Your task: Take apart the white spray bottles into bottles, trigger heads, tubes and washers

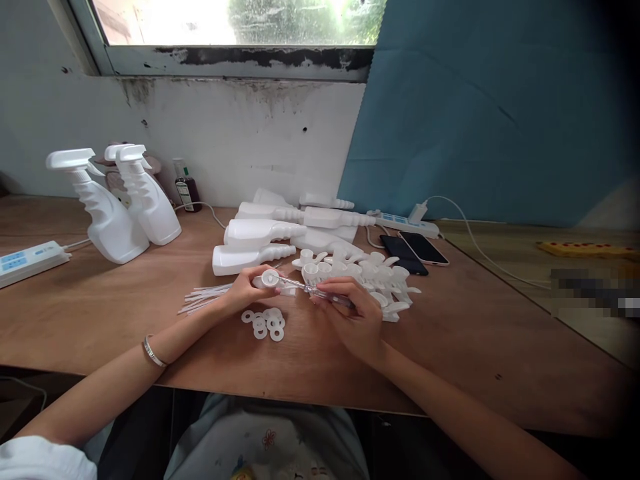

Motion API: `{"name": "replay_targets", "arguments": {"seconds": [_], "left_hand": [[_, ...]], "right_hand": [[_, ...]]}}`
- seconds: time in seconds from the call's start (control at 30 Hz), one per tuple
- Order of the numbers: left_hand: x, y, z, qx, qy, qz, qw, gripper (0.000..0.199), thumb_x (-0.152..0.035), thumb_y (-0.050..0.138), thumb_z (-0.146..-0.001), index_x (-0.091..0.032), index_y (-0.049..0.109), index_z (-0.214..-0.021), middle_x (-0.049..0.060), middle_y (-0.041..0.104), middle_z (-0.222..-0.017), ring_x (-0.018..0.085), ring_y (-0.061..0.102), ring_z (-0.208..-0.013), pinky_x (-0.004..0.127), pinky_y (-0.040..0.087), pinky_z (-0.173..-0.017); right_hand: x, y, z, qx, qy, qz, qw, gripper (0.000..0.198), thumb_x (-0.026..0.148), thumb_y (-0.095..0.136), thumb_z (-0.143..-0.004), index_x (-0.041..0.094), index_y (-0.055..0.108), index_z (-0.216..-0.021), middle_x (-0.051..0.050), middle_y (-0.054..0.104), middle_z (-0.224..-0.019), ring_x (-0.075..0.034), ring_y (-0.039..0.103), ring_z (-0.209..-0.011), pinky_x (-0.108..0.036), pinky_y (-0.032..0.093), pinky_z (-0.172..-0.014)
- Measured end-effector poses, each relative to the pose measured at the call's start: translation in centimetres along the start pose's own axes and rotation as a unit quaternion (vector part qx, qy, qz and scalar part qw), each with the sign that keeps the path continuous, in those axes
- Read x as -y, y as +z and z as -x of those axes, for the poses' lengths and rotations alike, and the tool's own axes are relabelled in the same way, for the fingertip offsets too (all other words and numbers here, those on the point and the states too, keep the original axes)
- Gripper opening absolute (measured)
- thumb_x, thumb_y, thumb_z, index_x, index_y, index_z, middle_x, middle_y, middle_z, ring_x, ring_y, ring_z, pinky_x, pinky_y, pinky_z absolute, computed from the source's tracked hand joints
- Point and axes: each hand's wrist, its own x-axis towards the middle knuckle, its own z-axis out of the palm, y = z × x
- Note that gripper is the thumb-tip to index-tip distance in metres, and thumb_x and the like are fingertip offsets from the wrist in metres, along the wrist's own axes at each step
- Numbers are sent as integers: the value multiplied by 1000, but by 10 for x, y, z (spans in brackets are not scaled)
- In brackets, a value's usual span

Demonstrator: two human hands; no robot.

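My left hand [245,291] is closed around a white spray trigger head [271,279], whose round collar opening faces up toward me. My right hand [353,313] grips a screwdriver [327,294] by its clear handle. The thin metal shaft points left, and its tip reaches the collar of the spray head; whether it touches inside is too small to tell. Just below my left hand lies a small pile of white ring washers [273,323]. Thin white tubes [205,297] lie behind my left wrist. Several more spray heads [373,273] are heaped behind my right hand.
White bottles [255,257] lie stacked by the wall. Two assembled spray bottles [113,223] stand at left, near a power strip [33,261] and a dark glass bottle [186,190]. Two phones [424,247] and another power strip [400,222] with a cable lie at the right back.
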Motion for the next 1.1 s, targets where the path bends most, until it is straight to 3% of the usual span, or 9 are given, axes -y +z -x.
{"name": "replay_targets", "arguments": {"seconds": [0.13, 0.33, 0.43, 0.87, 1.1], "left_hand": [[2, -3, -1, -38, 65, -54, 996, 31, -33, 67, -67, -13, 61, -90, 7, 65, -94, 20, 60, -86, 30, 46, -79], [3, -2, 2, -44, 110, -119, 986, 30, -33, 64, -71, -13, 62, -94, 7, 66, -97, 20, 60, -88, 30, 46, -81], [2, -2, 2, -57, 104, -141, 983, 30, -33, 64, -71, -13, 63, -93, 6, 67, -94, 20, 61, -86, 29, 47, -80], [5, -1, 4, -55, 168, -267, 947, 28, -17, 63, -68, -15, 62, -96, 6, 66, -99, 20, 61, -90, 29, 45, -83], [9, -1, 3, -62, 193, -301, 932, 26, -20, 61, -71, -16, 63, -97, 7, 66, -99, 20, 62, -89, 31, 48, -81]], "right_hand": [[-3, 2, 1, -10, -9, 24, 1000, 15, 9, 61, -75, 21, 56, -83, -3, 60, -82, -14, 60, -77, -28, 51, -66], [-11, 2, 13, 84, -161, 86, 980, 23, 4, 55, -77, 21, 54, -92, -7, 60, -90, -15, 59, -78, -28, 52, -65], [-15, 2, 19, 86, -208, 115, 967, 22, 7, 56, -77, 23, 53, -91, -6, 61, -90, -15, 60, -75, -28, 52, -62], [-6, 5, 13, 97, -249, 159, 950, 23, 3, 56, -76, 19, 48, -89, -4, 54, -75, -13, 52, -65, -25, 50, -56], [-2, 9, 15, 109, -264, 213, 934, 18, 3, 52, -78, 20, 49, -79, -1, 50, -66, -13, 50, -61, -24, 45, -52]]}}
